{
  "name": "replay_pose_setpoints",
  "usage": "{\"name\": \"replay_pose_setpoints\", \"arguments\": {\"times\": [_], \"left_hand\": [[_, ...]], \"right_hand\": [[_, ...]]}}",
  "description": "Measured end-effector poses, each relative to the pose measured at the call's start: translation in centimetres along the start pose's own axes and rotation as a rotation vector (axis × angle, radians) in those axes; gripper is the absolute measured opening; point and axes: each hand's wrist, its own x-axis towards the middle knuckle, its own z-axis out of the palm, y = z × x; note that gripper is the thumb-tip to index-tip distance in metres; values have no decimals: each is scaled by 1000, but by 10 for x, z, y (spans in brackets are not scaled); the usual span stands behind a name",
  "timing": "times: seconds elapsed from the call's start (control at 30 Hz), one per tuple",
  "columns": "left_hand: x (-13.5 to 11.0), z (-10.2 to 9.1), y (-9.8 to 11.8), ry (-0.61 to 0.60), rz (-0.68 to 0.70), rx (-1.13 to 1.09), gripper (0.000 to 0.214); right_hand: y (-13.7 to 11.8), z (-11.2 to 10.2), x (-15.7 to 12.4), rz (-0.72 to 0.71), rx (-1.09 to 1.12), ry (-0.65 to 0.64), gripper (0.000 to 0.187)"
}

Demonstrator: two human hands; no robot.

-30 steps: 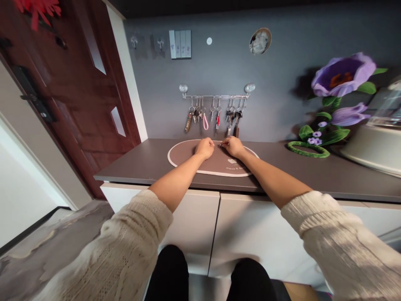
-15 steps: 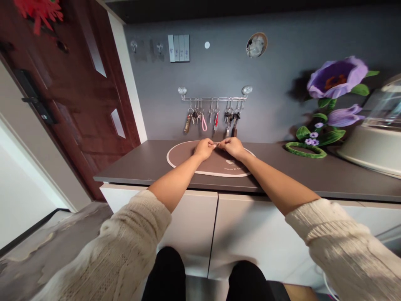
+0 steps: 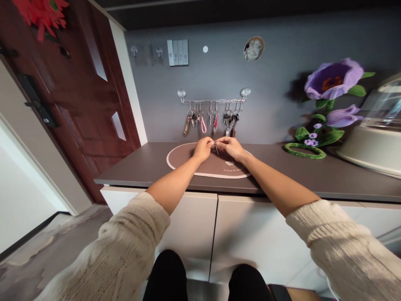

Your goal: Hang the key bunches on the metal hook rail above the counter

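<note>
Both my hands meet over the oval brown mat (image 3: 188,164) on the dark counter (image 3: 147,163). My left hand (image 3: 203,149) and my right hand (image 3: 231,146) are closed in pinches on a small key (image 3: 216,147) that hangs between their fingertips, a little above the mat. Just behind them on the grey wall is a chrome key rail (image 3: 213,100) with several key bunches (image 3: 210,121) hanging from its hooks.
A dark red door (image 3: 62,96) stands at the left. Purple artificial flowers (image 3: 333,83) with a green ring (image 3: 305,151) sit on the counter at the right, beside a pale container with a clear lid (image 3: 372,146). White cabinet doors (image 3: 219,234) are below the counter.
My hands have closed together from slightly apart and risen a little; the small key now dangles between their fingertips. The view has tilted down slightly.
</note>
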Motion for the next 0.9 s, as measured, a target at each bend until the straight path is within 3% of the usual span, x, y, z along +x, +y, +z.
{"name": "replay_pose_setpoints", "arguments": {"times": [0.4,0.7,0.9], "left_hand": [[3,7,-9,27,-55,-228,9],[-2,4,1,-17,-36,-194,11],[-4,5,4,-47,-13,-165,13]], "right_hand": [[-2,0,-3,-28,46,-65,28],[5,0,-2,-5,105,-69,35],[7,-7,-1,-59,-48,-27,31]]}}
